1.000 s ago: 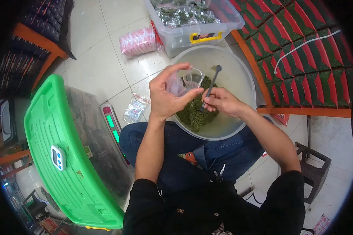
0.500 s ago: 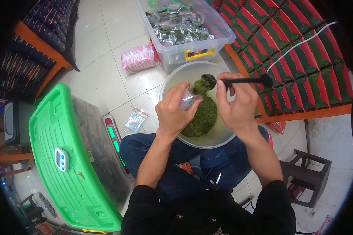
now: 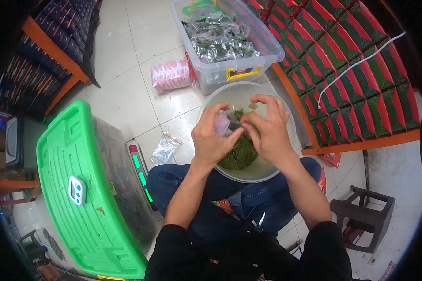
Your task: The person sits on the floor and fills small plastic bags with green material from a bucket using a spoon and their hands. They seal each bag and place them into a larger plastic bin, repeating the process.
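My left hand [image 3: 208,140] is closed around a small clear plastic bag [image 3: 223,122], tilted above the round tub [image 3: 225,96]. My right hand [image 3: 273,136] pinches the bag's edge between thumb and forefinger, with its other fingers raised. Some dark green material shows near the bag's mouth, partly hidden by my fingers. Below both hands, chopped green dried leaf [image 3: 241,157] lies in the tub, which rests against my crossed legs. A small flat piece [image 3: 252,107] sticks to the tub's far inner wall. The black scoop is out of sight.
A clear bin [image 3: 211,77] of filled bags [image 3: 220,42] stands beyond the tub. Near it lie a pink-and-white bundle [image 3: 170,76] and a plastic packet [image 3: 165,149]. A green-lidded box [image 3: 86,187] with a timer [image 3: 77,190] is left; red-green boxes [image 3: 356,84] and a stool [image 3: 365,218] are right.
My right hand has let go of the black scoop, which has left view, and now pinches the bag's edge. My left hand keeps hold of the bag. The view has shifted slightly.
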Demonstrator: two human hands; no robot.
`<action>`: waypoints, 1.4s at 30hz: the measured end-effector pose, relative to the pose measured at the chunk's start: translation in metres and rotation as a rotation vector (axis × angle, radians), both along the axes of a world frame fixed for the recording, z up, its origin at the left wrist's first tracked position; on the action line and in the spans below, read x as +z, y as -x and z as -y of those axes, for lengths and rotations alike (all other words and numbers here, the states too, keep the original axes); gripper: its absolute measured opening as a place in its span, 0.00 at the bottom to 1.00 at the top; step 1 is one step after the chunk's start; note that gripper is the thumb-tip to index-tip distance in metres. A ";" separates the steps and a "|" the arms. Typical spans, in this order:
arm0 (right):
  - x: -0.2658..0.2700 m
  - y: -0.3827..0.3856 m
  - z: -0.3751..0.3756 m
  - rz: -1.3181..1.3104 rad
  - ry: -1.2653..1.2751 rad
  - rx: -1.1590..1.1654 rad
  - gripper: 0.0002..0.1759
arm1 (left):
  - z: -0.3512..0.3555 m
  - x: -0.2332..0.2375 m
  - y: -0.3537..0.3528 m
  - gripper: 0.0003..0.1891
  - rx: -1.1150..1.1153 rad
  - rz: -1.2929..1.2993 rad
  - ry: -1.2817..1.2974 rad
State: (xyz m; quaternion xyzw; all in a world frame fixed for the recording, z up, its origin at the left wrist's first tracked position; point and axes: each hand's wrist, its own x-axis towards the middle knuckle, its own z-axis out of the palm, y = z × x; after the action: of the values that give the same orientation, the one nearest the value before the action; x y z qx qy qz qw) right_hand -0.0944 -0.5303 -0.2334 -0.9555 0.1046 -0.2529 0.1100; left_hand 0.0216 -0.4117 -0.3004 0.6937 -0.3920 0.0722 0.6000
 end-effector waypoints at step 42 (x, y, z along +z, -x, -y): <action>-0.019 0.008 0.031 -0.118 -1.042 0.129 0.26 | -0.007 -0.011 0.005 0.12 -0.574 -0.956 0.083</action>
State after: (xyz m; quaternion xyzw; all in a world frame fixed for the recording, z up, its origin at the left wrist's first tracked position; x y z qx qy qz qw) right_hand -0.1020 -0.5617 -0.2525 -0.7913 0.1632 -0.1060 0.5796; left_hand 0.0168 -0.4051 -0.3114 0.4905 -0.2461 -0.4014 0.7333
